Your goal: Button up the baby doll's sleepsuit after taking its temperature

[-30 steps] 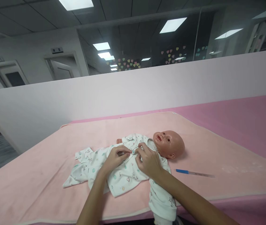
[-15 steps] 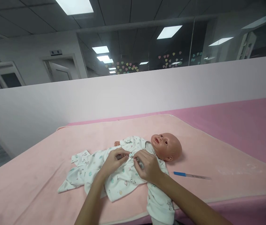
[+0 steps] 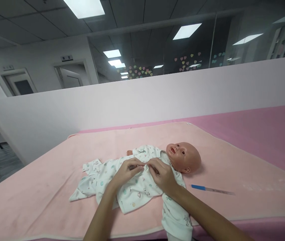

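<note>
A baby doll (image 3: 188,157) lies on its back, head to the right, in a white printed baby shirt (image 3: 137,196) and matching trousers (image 3: 99,177). Over the doll's chest, my left hand (image 3: 127,171) pinches the shirt's front edge between thumb and fingers. My right hand (image 3: 163,174) grips the same front opening from the other side, its fingertips almost touching the left ones. The fastening between them is mostly covered by my fingers. One sleeve (image 3: 176,219) hangs toward the near edge, below my right wrist.
A slim clear stick with a blue end (image 3: 211,189) lies right of the doll, perhaps a thermometer. Beneath everything spreads a peach blanket (image 3: 44,180) over a pink surface (image 3: 263,134). A white partition (image 3: 137,103) rises behind, with glass above it.
My fingertips have come closer together, and the small round fastener seen between them is now largely covered. The whole view has shifted slightly, so the scene sits further right.
</note>
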The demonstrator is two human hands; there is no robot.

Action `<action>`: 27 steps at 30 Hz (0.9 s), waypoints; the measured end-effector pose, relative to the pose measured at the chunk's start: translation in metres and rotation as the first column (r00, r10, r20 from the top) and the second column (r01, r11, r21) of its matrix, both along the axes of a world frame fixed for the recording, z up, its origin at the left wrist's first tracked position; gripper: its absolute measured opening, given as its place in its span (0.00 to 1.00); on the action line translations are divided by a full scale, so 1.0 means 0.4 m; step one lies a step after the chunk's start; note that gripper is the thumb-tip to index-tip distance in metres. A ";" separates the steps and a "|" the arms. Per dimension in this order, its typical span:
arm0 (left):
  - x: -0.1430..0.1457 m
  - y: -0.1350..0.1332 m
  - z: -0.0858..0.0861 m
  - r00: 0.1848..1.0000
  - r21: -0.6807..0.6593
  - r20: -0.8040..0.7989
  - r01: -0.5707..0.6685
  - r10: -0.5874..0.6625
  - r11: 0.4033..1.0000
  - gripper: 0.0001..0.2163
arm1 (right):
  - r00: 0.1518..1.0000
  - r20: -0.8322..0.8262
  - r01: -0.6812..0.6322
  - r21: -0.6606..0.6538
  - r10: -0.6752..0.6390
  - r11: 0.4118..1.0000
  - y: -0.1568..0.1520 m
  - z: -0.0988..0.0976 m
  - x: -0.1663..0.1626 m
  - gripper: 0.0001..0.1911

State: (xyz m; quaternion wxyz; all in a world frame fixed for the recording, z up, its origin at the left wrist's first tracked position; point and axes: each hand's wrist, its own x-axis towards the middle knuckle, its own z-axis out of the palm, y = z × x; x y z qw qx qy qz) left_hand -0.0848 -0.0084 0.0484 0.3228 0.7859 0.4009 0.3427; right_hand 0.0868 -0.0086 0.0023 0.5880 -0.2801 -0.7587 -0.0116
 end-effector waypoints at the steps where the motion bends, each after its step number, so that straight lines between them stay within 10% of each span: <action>1: 0.002 -0.003 0.002 0.999 0.030 -0.037 -0.014 0.015 0.999 0.15 | 1.000 -0.003 0.006 -0.023 -0.006 1.000 0.002 0.000 -0.001 0.11; 14: 0.029 -0.017 -0.028 0.909 0.552 -0.270 -0.124 0.317 0.824 0.10 | 1.000 -0.011 0.028 -0.076 -0.029 0.997 -0.002 0.011 -0.002 0.09; 27: 0.036 -0.025 -0.014 0.972 0.299 -0.100 -0.176 0.214 0.938 0.11 | 0.998 0.028 0.065 -0.081 -0.063 0.995 -0.010 0.020 -0.004 0.08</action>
